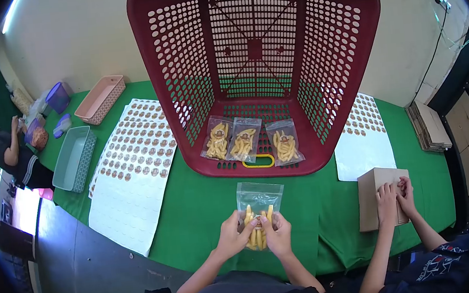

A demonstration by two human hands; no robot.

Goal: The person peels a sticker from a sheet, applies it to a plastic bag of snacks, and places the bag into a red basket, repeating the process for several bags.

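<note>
A green cloth is covering the table in front of a pale wall, and we are standing at its near edge, looking down at our hands. We are holding a clear bag of yellow finger-shaped snacks between our left hand and our right hand, each closing narrowly on one side of it, with the thumbs lying near the round sticker on its front. The bag is sitting just in front of a big red basket, which is opening towards us and holding three similar bags near its yellow handle. Sheets of round stickers are lying on both sides of the basket, and a pink tray and a pale green tray are resting farther left. To our right, another person's hands are touching a cardboard box, near some flat stacked cardboard, while a person in dark clothes is standing at the far left end
</note>
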